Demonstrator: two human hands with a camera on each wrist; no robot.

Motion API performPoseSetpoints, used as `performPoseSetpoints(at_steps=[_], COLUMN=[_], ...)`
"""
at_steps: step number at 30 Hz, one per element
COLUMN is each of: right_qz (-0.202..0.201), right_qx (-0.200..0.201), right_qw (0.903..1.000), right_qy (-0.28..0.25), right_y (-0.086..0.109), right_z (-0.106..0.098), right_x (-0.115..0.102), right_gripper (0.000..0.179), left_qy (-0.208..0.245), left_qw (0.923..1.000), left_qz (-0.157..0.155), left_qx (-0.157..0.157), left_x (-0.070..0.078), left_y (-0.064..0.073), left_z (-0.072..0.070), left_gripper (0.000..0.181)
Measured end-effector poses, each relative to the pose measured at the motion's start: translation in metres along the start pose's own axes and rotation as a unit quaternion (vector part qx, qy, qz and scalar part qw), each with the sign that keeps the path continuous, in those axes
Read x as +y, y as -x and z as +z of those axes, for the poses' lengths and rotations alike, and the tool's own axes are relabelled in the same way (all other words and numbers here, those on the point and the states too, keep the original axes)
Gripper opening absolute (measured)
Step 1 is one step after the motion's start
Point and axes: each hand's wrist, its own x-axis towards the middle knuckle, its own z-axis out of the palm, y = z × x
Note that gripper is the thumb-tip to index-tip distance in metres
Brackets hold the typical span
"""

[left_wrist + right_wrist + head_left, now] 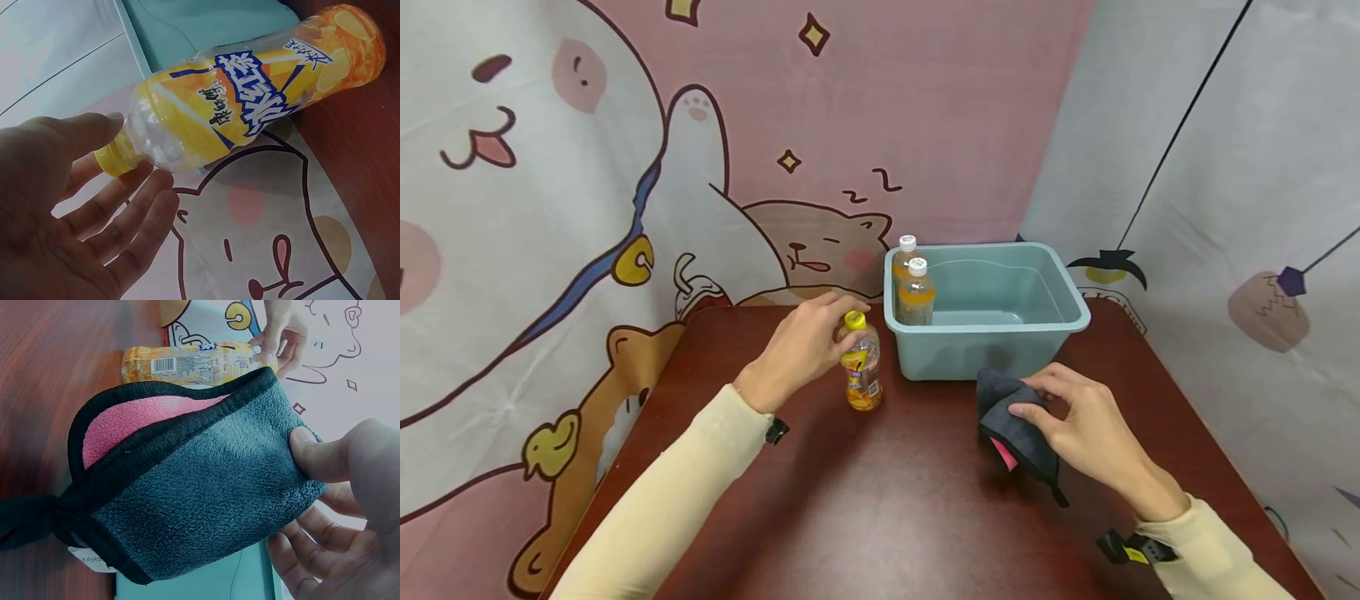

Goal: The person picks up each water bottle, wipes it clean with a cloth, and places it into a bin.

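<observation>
A plastic drink bottle [862,367] with a yellow cap and a yellow label stands on the table, left of the blue-green tub. My left hand [805,340] pinches its cap between thumb and fingers, and the left wrist view shows the same bottle [250,94] with orange fruit print at its base. In my right hand [1086,425] is a folded dark grey cleaning cloth [1018,425], pinched by thumb and fingers in front of the tub. Its pink inner side and black edging show in the right wrist view, where the cloth [206,481] hangs from the fingertips.
The blue-green plastic tub [985,353] stands at the back of the dark red-brown table [917,508]. Two white-capped bottles, a front one [917,296] and a rear one [904,260], stand at its left end. A cartoon-printed curtain [955,117] hangs behind the table.
</observation>
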Motion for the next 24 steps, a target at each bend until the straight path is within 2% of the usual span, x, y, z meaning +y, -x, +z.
performPoseSetpoints(at_steps=[14,24], right_qz=[0.005,0.007], right_qx=[-0.003,-0.004], right_qw=[1.0000,1.0000], right_qy=[-0.002,0.000], right_y=[0.002,0.003], right_z=[0.000,0.002], right_x=[0.002,0.003], right_gripper=[0.030,0.029], left_qy=[-0.004,-0.024], left_qw=[1.0000,0.9996], left_qz=[0.002,0.009], left_qx=[0.003,0.011], left_x=[0.002,0.005], left_y=[-0.001,-0.001], left_z=[0.001,-0.010], left_gripper=[0.034,0.033])
